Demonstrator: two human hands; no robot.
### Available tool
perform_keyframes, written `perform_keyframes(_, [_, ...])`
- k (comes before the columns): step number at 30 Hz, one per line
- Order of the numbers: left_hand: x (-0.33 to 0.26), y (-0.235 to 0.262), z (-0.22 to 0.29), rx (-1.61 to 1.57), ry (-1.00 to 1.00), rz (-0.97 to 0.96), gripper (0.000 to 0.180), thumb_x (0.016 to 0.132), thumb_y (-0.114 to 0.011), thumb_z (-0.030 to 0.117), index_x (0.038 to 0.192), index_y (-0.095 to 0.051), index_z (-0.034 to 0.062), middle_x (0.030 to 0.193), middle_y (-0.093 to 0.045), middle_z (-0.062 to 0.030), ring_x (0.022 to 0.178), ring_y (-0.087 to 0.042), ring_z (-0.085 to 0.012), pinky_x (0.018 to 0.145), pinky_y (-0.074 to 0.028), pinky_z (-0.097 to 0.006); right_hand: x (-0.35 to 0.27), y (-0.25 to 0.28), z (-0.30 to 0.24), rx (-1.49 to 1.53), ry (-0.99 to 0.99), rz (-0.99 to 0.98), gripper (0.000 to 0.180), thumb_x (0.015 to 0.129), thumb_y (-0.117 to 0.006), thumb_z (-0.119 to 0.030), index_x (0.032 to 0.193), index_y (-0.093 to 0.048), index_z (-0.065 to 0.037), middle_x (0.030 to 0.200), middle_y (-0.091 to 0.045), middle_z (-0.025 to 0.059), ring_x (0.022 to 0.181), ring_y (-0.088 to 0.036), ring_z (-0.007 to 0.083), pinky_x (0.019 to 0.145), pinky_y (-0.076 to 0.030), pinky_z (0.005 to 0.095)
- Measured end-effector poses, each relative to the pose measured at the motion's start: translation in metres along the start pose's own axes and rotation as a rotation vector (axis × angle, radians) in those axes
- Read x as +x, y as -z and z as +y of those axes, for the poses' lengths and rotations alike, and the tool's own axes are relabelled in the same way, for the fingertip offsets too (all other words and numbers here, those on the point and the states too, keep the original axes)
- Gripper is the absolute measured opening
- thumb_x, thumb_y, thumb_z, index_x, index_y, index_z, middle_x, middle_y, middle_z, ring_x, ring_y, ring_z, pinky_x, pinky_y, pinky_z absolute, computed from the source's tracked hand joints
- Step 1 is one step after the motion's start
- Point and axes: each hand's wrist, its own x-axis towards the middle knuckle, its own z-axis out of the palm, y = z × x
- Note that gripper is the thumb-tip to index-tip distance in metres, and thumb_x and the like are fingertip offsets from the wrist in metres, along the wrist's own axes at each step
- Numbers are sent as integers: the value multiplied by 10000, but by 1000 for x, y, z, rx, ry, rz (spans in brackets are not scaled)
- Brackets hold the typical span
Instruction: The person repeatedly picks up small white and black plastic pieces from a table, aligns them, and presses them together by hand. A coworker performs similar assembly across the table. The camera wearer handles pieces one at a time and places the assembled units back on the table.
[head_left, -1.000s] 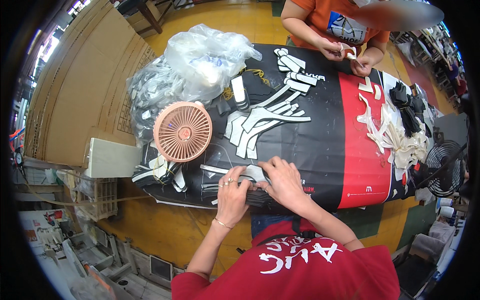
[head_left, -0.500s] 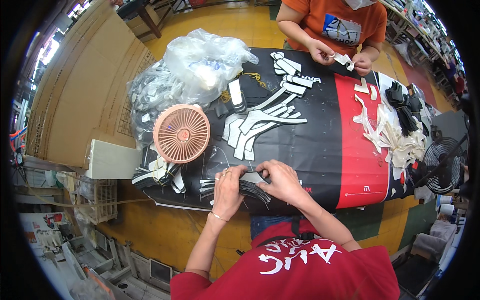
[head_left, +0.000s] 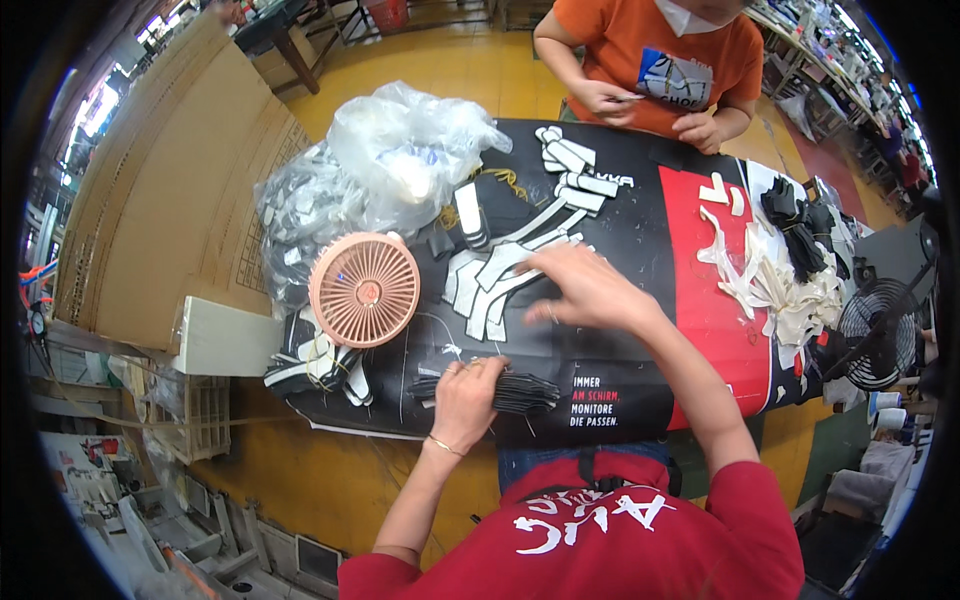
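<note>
My left hand (head_left: 467, 397) is pressed flat on the stack of dark cut pieces (head_left: 505, 392) at the near table edge, fingers curled over it, so I'd say one bundle's gathered. My right hand (head_left: 585, 288), fingers spread and holding nothing, hovers by the white strips (head_left: 500, 275), plenty unsorted. Farther back, clear plastic bags (head_left: 400, 160) hold more pieces.

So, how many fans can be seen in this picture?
2. A pink round fan stands on the table, left of the person's right hand. A black fan sits at the table's right end.
</note>
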Motion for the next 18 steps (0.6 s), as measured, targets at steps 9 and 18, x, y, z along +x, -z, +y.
perform_keyframes(9, [30, -12, -5, 7, 211, -13, 318, 666, -767, 33, 964, -661, 15, 1063, -617, -132, 1030, -586, -348, 905, -476, -428, 58, -16, 31, -438, -244, -210, 727, 584, -935, -436, 1123, -623, -60, 1123, -602, 151, 1119, -562, 337, 940, -405, 433])
perform_keyframes(18, [19, -12, 0, -106, 137, -35, 272, 696, -737, 4, 958, -664, 11, 1050, -615, -134, 1016, -588, -356, 904, -487, -431, 9, -26, 21, -57, -346, -160, 723, 614, -924, -420, 1153, -640, -30, 1133, -646, 214, 1110, -623, 397, 961, -489, 454])
